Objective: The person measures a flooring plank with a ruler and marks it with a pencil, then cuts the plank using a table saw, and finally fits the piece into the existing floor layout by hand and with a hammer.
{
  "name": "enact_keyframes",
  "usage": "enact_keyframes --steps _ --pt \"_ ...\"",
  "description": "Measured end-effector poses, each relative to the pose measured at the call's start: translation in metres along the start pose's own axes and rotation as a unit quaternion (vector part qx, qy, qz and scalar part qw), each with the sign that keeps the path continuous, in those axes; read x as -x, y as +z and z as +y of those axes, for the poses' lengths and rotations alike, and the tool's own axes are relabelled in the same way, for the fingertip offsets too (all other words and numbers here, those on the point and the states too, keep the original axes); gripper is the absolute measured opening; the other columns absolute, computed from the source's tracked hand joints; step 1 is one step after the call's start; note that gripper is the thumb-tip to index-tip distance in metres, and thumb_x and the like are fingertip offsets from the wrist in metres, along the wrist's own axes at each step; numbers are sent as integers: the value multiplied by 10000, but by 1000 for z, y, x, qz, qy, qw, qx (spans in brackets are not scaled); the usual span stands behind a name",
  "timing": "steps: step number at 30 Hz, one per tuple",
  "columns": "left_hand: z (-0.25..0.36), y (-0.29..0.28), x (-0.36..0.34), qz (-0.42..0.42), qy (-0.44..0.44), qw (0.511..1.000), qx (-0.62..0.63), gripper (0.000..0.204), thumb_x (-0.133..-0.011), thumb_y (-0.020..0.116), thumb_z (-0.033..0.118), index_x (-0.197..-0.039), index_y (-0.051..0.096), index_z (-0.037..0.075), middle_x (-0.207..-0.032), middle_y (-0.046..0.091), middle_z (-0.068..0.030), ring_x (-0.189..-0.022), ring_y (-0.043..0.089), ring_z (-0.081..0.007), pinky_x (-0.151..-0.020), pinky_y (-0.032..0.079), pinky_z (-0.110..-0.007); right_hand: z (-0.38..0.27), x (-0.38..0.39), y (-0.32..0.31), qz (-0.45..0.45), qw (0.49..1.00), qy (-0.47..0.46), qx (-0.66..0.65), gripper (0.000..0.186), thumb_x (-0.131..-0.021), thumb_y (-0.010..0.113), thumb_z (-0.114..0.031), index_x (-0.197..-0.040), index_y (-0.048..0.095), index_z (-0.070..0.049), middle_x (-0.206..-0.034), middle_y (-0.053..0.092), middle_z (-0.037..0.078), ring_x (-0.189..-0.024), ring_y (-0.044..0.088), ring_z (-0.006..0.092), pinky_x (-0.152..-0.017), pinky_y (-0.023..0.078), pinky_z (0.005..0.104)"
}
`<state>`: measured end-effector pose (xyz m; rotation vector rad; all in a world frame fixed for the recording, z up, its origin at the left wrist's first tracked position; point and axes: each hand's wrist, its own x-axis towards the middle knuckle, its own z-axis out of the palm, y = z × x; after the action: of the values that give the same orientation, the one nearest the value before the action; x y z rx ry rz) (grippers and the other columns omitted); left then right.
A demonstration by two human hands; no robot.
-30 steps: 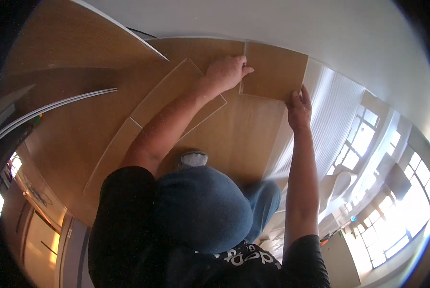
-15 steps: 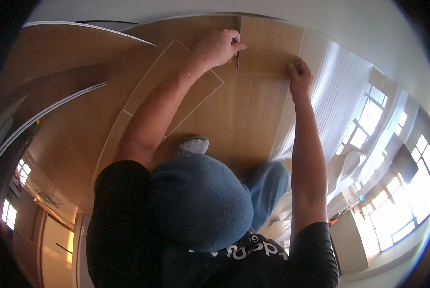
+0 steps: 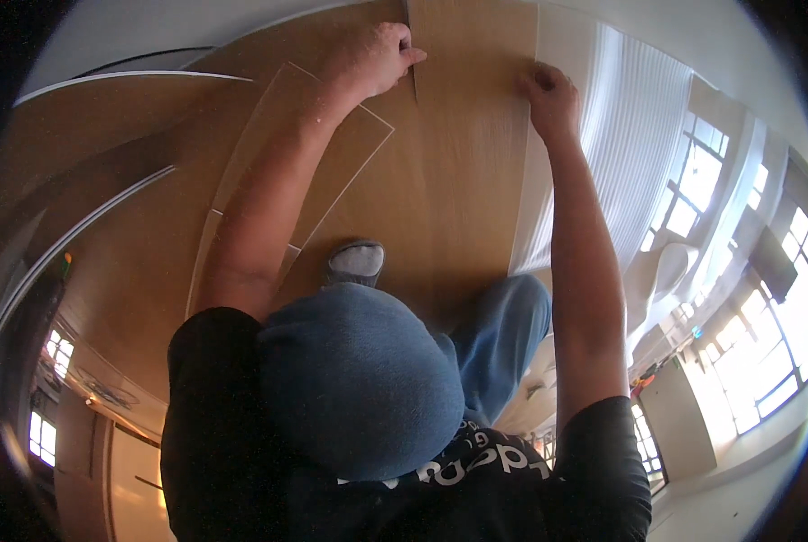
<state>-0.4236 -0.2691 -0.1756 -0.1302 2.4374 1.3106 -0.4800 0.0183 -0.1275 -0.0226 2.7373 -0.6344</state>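
A wood-look floor plank [image 3: 473,54] lies between my two hands at the far side of the floor. My left hand [image 3: 374,61] is closed at its left edge, thumb pointing to the right, beside a dark gap line. At the plank's right edge, my right hand [image 3: 553,101] is closed with its fingertips pinched together. The fingertips of both hands are partly hidden. Beneath my left forearm, a loose plank [image 3: 343,167] with pale edges lies at an angle on the floor. More wood-look flooring [image 3: 449,199] stretches from the held plank toward my knees.
White ribbed sheeting [image 3: 634,117] covers the floor on the right, below windows [image 3: 697,176]. Pale curved strips [image 3: 88,230] run along the left. My shoe [image 3: 357,260] rests on the flooring ahead of my bent knee. A pale wall [image 3: 269,23] bounds the far side.
The view has shifted, so hands and plank appear higher and farther left. Both hands stay at the plank's edges. The plank's near seam, visible before, is now hard to make out.
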Motion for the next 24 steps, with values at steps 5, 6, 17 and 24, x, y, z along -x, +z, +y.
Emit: enact_keyframes --steps 5,6,17,24 --pt "35 -10 -11 -45 24 978 -203 313 -918 661 330 -999 638 28 -861 665 -189 -840 664 -316 -745 517 -441 31 -3 5 21 1000 10 -16 401 -855 729 -285 -1161 677 -31 -1033 724 159 -948 695 277 -830 536 378" --pt "37 -12 -11 -6 87 959 -269 255 -902 700 255 -936 608 19 -740 628 -194 -725 668 -307 -667 517 -441 29 -4 7 21 1000 10 12 381 -860 726 -272 -1157 678 -38 -1025 727 152 -946 697 276 -824 538 378" --pt "92 4 -14 167 164 861 -452 411 -880 475 143 -1195 581 -100 -1229 552 -233 -1118 534 -331 -988 444 -419 7 -49 -10 22 996 -72 53 329 -915 637 -304 -1157 701 -91 -1049 720 160 -942 690 340 -835 545 419" --pt "87 19 -25 200 100 909 -352 430 -853 505 162 -1190 568 -97 -1196 545 -208 -1158 488 -336 -978 417 -441 -34 -75 -4 36 999 14 11 366 -834 721 -308 -992 734 22 -945 726 227 -915 711 325 -822 556 411"
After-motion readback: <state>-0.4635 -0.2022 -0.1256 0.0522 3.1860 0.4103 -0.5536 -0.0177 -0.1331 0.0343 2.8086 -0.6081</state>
